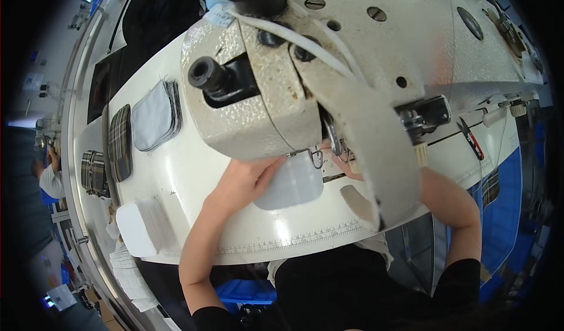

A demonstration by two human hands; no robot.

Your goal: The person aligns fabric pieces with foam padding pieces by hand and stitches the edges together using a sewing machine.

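Note:
A pale, rounded fabric piece [292, 185] lies on the white table under the head of a sewing machine [364, 55]. My left hand [249, 180] grips its left edge, with the thumb along the cloth; the fingertips disappear beneath the machine head. Just past the cloth's right side is my right hand [342, 160], mostly covered by the machine and its curved beige guard [376, 137]. A few of its fingers show near the presser foot area, too little to tell their grip. The needle is hidden.
On the left lie a stack of grey fabric pieces [154, 118], plaid pieces [120, 143] and a stack of white pieces [138, 228]. Red-and-black snips [472, 140] rest at the right. A ruler scale [294, 237] runs along the front edge. A blue bin [505, 213] stands at right.

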